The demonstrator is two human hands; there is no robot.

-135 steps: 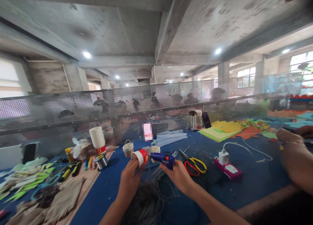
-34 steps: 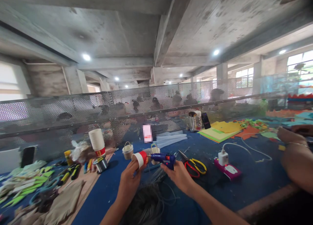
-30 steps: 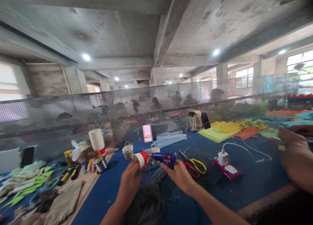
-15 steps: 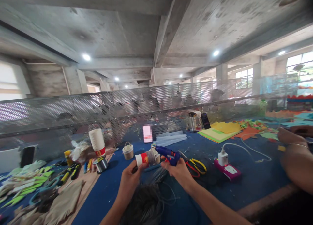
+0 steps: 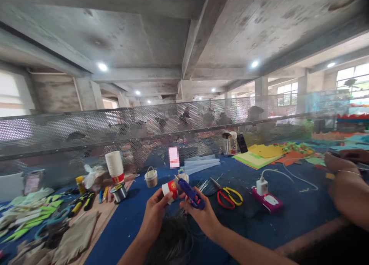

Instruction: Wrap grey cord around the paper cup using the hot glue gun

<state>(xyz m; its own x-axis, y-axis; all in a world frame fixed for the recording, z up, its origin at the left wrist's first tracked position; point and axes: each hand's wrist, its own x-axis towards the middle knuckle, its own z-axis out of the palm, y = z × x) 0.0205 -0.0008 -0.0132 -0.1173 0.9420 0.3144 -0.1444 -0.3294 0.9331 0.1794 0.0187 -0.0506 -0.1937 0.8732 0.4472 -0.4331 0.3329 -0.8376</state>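
Note:
Tilted sideways in my left hand (image 5: 155,208) is a red and white paper cup (image 5: 169,189), with fingers wrapped round its white end. My right hand (image 5: 202,215) grips a blue glue gun (image 5: 191,194), whose nozzle points up and left, close over the cup. Whether the nozzle touches the cup, I cannot tell. Just behind the cup stands a pale small container, partly hidden. A little basket with a handle (image 5: 151,178) stands to its left. Grey strands (image 5: 170,238) lie below my hands.
Scissors with red and yellow handles (image 5: 230,197) lie right of my hands. Beyond them is a purple power strip (image 5: 268,200) with a white plug. A stack of paper cups (image 5: 114,167) and a wire spool (image 5: 119,193) stand left. Another person's arm (image 5: 347,184) is at far right.
The glue gun has swung to a steeper angle and come down and left over the cup. My right hand has moved lower, uncovering the scissors. A phone screen at far left has lit up.

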